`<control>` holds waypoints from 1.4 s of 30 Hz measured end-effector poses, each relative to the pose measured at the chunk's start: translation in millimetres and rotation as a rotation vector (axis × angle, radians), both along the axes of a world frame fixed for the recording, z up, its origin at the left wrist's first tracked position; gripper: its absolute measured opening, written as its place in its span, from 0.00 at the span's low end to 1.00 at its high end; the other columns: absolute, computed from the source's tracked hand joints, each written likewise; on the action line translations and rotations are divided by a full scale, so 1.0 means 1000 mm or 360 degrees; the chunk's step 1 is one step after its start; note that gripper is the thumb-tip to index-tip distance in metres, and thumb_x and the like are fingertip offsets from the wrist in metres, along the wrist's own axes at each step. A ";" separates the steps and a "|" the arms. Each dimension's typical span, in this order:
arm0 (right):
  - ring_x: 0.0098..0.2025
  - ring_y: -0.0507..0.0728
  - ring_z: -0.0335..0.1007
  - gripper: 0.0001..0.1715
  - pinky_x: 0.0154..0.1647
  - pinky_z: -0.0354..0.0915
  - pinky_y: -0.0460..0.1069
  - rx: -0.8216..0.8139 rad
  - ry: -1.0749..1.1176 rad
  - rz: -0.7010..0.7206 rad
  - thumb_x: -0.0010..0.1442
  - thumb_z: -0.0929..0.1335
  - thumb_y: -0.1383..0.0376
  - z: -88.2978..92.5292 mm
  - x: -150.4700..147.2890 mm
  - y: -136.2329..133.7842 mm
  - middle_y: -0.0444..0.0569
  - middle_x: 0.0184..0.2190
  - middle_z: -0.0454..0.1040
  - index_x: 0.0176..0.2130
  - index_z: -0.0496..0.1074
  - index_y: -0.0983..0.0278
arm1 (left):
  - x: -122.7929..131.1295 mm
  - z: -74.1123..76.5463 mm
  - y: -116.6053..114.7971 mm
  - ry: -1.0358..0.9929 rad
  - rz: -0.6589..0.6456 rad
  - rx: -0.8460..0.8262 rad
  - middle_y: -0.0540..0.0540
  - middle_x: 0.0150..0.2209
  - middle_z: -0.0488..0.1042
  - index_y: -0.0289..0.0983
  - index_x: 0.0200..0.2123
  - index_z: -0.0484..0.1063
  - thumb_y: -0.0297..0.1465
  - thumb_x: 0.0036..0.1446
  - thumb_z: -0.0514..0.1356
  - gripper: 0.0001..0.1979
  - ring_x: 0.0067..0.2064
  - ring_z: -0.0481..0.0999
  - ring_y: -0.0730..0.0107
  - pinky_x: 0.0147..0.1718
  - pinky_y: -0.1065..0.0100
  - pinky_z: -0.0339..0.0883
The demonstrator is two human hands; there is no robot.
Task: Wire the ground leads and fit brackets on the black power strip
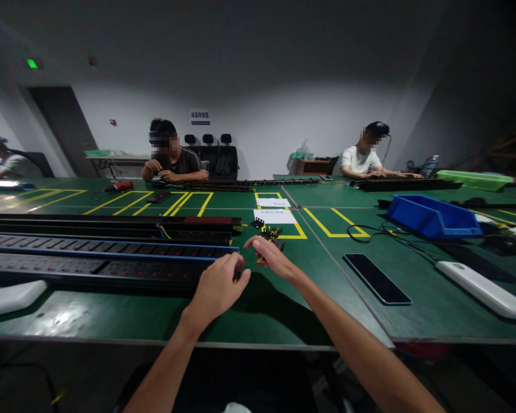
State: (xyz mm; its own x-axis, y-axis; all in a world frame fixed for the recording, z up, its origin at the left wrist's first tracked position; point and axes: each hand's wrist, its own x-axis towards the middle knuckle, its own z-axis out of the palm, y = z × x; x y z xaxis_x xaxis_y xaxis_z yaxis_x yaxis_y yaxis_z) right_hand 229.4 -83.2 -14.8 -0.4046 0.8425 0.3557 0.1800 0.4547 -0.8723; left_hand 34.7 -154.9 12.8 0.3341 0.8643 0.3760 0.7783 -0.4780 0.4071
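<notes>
Long black power strips [155, 268] with rows of red-marked sockets lie side by side on the green table. At the right end of the nearest strip, my left hand [218, 285] is closed, its fingers and thumb curled about that end. A small dark and yellow bit shows between thumb and fingers. My right hand [270, 256] is just beyond, fingers bent in a pinch; what they hold is too small to make out. Small black and yellow parts [270, 232] lie right behind the right hand.
A black phone [376, 279], a white power bank [484, 289] and a blue bin [434, 217] lie to the right, with black cables between. Paper labels [275, 216] and yellow tape mark the table. A white object [12, 299] is at left. Co-workers sit across.
</notes>
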 end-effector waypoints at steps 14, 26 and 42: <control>0.28 0.53 0.62 0.32 0.23 0.61 0.45 -0.0365 0.0498 0.0121 0.64 0.60 0.38 -0.011 -0.004 0.008 0.44 0.29 0.64 0.46 0.73 0.60 | 0.013 0.002 0.040 -0.0171 -0.0337 -0.0212 0.49 0.34 0.79 0.40 0.33 0.73 0.26 0.56 0.59 0.04 0.36 0.77 0.65 0.35 0.67 0.63; 0.19 0.48 0.60 0.26 0.16 0.54 0.44 -0.0609 0.0693 -0.0409 0.61 0.65 0.43 -0.018 -0.007 0.020 0.42 0.29 0.66 0.40 0.72 0.62 | -0.037 -0.003 0.042 -0.0717 -0.0356 -0.0593 0.50 0.30 0.73 0.36 0.35 0.71 0.42 0.59 0.61 0.14 0.31 0.70 0.71 0.31 0.70 0.63; 0.16 0.47 0.52 0.24 0.15 0.46 0.44 -0.0921 0.0836 -0.0573 0.59 0.67 0.46 -0.035 -0.005 0.029 0.38 0.17 0.60 0.32 0.72 0.64 | -0.046 -0.002 0.049 -0.1615 -0.0298 -0.1125 0.50 0.32 0.72 0.36 0.35 0.67 0.47 0.51 0.69 0.22 0.25 0.62 0.82 0.22 0.78 0.54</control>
State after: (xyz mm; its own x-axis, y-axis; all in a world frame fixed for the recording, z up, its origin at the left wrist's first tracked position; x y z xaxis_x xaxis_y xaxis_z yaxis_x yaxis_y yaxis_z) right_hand 224.8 -53.9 -49.6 0.0191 0.9945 -0.1034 -0.2643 -0.0947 -0.9598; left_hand -11.7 -105.7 10.4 0.3050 0.9523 0.0088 -0.0929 0.0206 0.9955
